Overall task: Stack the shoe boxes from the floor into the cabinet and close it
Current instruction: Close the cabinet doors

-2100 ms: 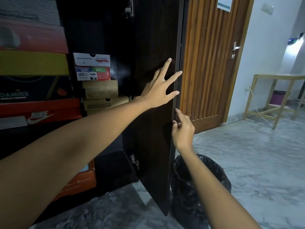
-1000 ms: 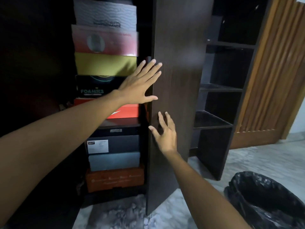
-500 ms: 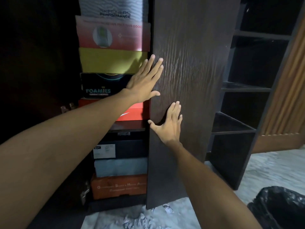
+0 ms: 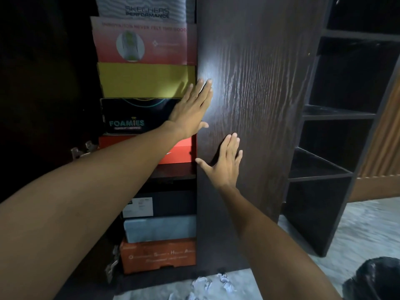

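Door (image 4: 249,105) nearer shut since before, marble floor (image 4: 357,230) below.

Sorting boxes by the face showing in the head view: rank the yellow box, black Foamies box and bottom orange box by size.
1. yellow box
2. and 3. Foamies box and orange box: unsure, the left hand covers part of the former.

An open dark shelf unit (image 4: 337,113) stands right of the fingers. Crumpled paper (image 4: 213,284) lies on the marble floor (image 4: 368,232) below them, with a black bag (image 4: 376,280) at lower right and a slatted wooden door (image 4: 387,135) far right.
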